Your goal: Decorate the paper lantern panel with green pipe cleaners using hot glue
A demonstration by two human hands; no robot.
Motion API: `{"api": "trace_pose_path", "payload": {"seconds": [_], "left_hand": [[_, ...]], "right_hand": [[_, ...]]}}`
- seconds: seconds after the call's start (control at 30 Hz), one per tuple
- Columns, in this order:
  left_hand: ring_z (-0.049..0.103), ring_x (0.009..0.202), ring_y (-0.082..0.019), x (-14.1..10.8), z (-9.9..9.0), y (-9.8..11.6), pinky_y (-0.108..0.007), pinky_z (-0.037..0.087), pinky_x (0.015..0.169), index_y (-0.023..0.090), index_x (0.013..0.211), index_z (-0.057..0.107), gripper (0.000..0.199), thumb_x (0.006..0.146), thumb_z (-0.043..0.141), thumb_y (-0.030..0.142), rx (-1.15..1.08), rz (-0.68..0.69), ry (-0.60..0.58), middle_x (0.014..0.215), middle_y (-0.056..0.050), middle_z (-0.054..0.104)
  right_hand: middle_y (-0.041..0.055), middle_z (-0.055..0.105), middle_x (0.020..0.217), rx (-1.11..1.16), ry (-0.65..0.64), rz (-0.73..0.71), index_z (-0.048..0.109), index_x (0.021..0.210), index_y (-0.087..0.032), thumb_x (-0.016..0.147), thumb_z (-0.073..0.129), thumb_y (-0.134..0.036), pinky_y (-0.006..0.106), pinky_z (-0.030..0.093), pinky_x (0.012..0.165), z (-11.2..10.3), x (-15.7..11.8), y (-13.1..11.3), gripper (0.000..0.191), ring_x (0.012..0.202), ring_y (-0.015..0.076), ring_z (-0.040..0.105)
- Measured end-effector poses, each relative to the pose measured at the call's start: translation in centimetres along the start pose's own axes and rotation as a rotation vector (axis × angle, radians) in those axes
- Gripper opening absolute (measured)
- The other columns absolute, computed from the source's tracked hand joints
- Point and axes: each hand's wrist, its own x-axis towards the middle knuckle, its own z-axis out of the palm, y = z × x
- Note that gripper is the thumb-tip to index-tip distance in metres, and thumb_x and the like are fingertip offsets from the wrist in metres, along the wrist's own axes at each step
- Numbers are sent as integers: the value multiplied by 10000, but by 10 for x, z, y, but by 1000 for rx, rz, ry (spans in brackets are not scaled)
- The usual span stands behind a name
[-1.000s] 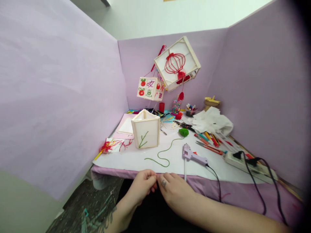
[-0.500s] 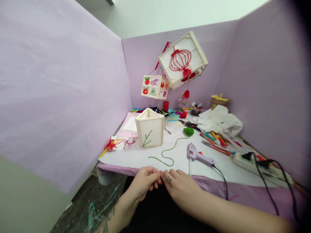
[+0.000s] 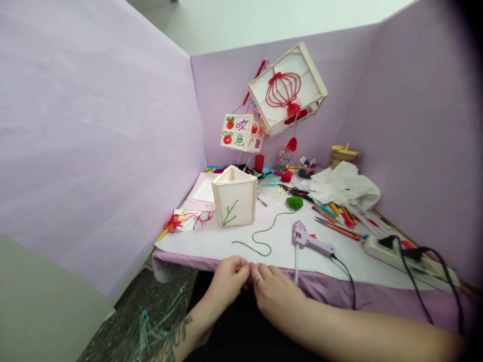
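My left hand [image 3: 231, 276] and my right hand [image 3: 275, 289] meet fingertip to fingertip at the table's front edge. Both are closed in a pinch; whatever lies between the fingers is too small or hidden to make out. Just beyond them a green yarn strand [image 3: 260, 246] curves across the white tabletop to a green yarn ball [image 3: 295, 202]. Behind it stands a three-sided lantern [image 3: 241, 201] of pale sticks and white panels, with a green branch shape on its front. To the right lies a lilac hot glue gun [image 3: 313, 243], its glue stick over the table edge.
Red and yellow yarn scraps [image 3: 184, 220] lie on the left. Scissors [image 3: 337, 229], markers, white cloth [image 3: 339, 186] and a power strip [image 3: 400, 259] with black cords crowd the right. A big lantern [image 3: 287, 90] and a smaller decorated one [image 3: 242, 132] hang at the back.
The view has shifted slightly. My hands stay together, with the fingertips drawn a little closer and the right hand turned slightly. The things on the table have not moved.
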Motion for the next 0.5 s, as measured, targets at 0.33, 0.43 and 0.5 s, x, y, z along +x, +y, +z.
{"api": "trace_pose_path", "payload": {"seconds": [0.33,0.43,0.5], "left_hand": [[490,492,-91,-3,-11,11,-195,324,412,128,815,598,328,784,518,444,-71,102,-35,678,-18,605],[502,500,-101,-4,-12,14,-206,343,429,135,805,598,284,798,510,405,-16,115,-27,680,-22,617],[499,501,-104,-4,-10,15,-218,374,470,146,773,593,248,818,496,370,32,166,17,641,-7,604]], "right_hand": [[161,668,1046,-51,114,-28,589,1182,-73,808,444,-2,337,488,621,-14,-4,15,407,773,224,596],[159,674,1040,-50,141,-7,588,1185,-71,773,480,-1,337,505,625,-7,-7,13,432,765,228,608],[175,676,1016,-37,161,5,585,1187,-41,751,489,10,352,515,617,-5,-7,12,449,763,245,617]]}}
